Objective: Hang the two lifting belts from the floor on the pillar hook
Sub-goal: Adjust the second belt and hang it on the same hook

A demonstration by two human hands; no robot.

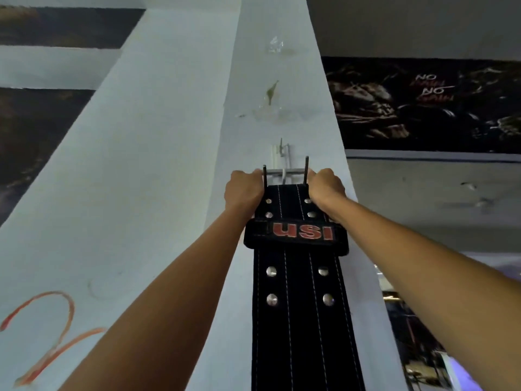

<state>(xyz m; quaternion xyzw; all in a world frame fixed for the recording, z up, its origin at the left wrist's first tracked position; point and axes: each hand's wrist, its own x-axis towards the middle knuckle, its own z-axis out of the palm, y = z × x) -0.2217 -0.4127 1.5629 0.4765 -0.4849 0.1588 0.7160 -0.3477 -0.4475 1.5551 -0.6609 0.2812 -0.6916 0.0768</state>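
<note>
Up high, both hands [244, 190] [327, 187] hold belt [298, 306] buckle [285, 173], seemingly at hook [282, 153].

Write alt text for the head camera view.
Two bare hands, left hand and right hand, grip the buckle end of a black lifting belt marked USI, raising its buckle to a small hook on a white pillar.

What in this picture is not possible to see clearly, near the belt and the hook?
Head view only:
- Fingers of the left hand and right hand: curled behind the belt's buckle.
- Whether the buckle already sits on the hook: too small, partly covered.
- Belt's lower end: cut off by the bottom edge.
- Second belt: not in view.
</note>
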